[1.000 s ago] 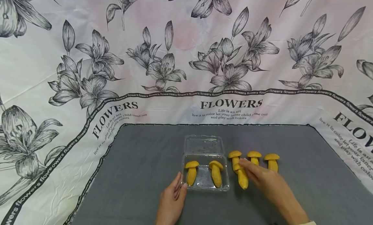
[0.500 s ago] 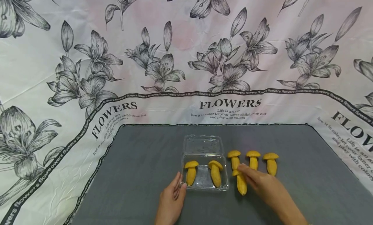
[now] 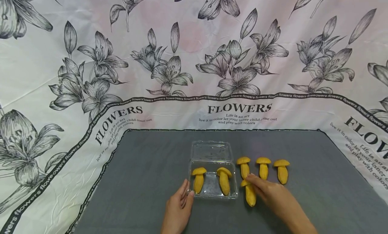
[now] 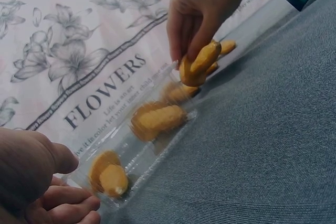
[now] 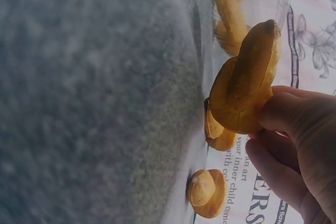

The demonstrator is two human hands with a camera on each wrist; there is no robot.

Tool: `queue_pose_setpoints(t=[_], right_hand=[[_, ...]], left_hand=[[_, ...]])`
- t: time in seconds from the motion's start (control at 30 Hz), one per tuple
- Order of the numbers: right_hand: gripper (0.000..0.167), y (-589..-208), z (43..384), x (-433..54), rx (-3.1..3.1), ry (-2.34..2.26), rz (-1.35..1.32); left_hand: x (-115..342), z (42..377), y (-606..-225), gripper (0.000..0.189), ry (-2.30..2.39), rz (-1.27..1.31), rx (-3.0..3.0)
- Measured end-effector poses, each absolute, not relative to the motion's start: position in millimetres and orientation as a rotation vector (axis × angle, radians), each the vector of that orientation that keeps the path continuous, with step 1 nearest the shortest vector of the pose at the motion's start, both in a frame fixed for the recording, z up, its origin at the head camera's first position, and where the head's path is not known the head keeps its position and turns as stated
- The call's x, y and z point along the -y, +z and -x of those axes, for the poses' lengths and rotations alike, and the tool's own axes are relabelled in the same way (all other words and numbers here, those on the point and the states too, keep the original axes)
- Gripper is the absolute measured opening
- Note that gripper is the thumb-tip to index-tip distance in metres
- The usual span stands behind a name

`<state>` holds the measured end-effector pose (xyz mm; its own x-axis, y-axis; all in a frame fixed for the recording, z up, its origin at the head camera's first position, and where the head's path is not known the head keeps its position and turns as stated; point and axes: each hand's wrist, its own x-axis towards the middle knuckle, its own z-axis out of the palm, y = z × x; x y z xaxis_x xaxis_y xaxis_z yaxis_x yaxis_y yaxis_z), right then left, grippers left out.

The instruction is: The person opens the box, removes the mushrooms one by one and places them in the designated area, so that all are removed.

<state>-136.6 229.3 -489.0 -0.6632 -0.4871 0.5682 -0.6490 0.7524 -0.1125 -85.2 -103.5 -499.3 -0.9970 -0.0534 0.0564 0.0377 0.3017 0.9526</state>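
Observation:
My right hand (image 3: pixel 272 192) pinches a yellow toy-like mushroom (image 3: pixel 250 195) by its cap, between thumb and fingertips. In the right wrist view this mushroom (image 5: pixel 252 72) is lifted, its stem pointing away from the fingers. My left hand (image 3: pixel 178 207) holds the near left corner of a clear plastic box (image 3: pixel 211 196), whose lid stands open at the back. Inside the box lie a mushroom (image 3: pixel 198 180) on the left and another mushroom (image 3: pixel 224 181) on the right, with a gap between them. In the left wrist view the left thumb and fingers (image 4: pixel 65 200) sit at the box's end.
Right of the box, a row of three mushrooms lies on the grey tabletop (image 3: pixel 145 180): a near one (image 3: pixel 243 166), a middle one (image 3: pixel 263 167) and a far right one (image 3: pixel 282 171). A flower-printed cloth (image 3: pixel 169 114) hangs behind the table.
The held mushroom has moved slightly towards me and a little left, with the right hand. My left hand and the box stay where they were.

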Motion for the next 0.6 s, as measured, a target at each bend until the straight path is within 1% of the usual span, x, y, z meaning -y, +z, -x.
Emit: queue_pose_setpoints(t=[0.3, 0.6], right_hand=[[0.044, -490.0, 132.7, -225.2, 2.485, 0.394, -0.821], [0.042, -487.6, 128.7, -224.9, 2.543, 0.413, -0.801]], left_hand=[[105.1, 83.1, -499.2, 0.060, -1.832, 0.021, 2.446], [105.7, 84.4, -498.7, 0.061, -1.832, 0.012, 2.474]])
